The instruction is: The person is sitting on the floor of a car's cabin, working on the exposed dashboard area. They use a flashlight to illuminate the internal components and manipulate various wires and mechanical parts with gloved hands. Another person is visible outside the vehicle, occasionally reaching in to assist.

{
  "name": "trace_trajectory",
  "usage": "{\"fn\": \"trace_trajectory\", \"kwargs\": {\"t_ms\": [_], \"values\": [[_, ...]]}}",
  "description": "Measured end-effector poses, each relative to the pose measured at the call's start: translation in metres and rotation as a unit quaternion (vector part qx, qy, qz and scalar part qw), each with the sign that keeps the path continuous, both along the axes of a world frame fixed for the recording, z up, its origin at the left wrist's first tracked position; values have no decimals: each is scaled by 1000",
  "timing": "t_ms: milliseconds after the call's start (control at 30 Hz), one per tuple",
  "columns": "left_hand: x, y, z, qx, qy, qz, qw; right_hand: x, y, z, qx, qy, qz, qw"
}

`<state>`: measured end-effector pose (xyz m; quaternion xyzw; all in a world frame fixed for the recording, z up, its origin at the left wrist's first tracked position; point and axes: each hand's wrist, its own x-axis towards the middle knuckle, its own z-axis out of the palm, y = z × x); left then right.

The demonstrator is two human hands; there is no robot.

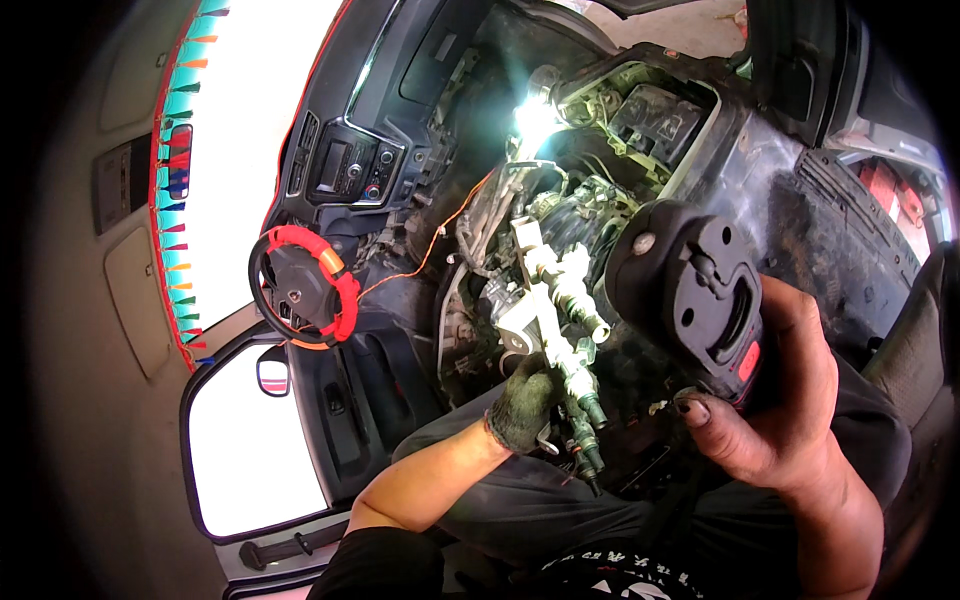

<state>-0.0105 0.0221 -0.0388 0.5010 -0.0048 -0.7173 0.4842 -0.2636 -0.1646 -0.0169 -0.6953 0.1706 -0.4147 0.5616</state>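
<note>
My left hand (522, 408), in a dark, dirty work glove, is closed around the lower part of a pale metal fuel rail (546, 318). Dark-tipped injectors (587, 425) stick out at its near end. The rail is tilted above the open engine bay (600, 205). My bare right hand (778, 435), its thumb dirty, grips a black handheld device (680, 285) with a rounded head, an inset hook and a red button. Its exact kind is unclear, and its far side is hidden. This device is held beside the rail and covers part of the engine.
A bright light (536, 115) glares at the engine's far side. To the left are the dashboard (365, 165), a steering wheel (305, 285) with a red wrap, and an orange cord (440, 232). Grimy floor metal (770, 195) lies right of the bay, and a seat (910, 340) stands farther right.
</note>
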Motion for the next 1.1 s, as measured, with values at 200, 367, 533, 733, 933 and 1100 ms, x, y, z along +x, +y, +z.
{"fn": "trace_trajectory", "kwargs": {"t_ms": [200,367,533,733,933,1100], "values": [[1,-3,-16,1,22,77,997,-1,6,-4,44,-12,31,999],[0,-15,2,-1,67,82,994,-1,8,-7,15,1,33,999],[0,-17,1,-11,23,83,996,1,8,-6,-4,19,37,999],[2,-13,-4,-26,45,64,997,0,7,-7,-31,32,38,998],[-2,-17,6,-14,164,75,984,-1,10,-7,30,13,52,998],[-3,-7,-8,26,-22,74,997,-2,10,-3,95,4,27,995]]}}
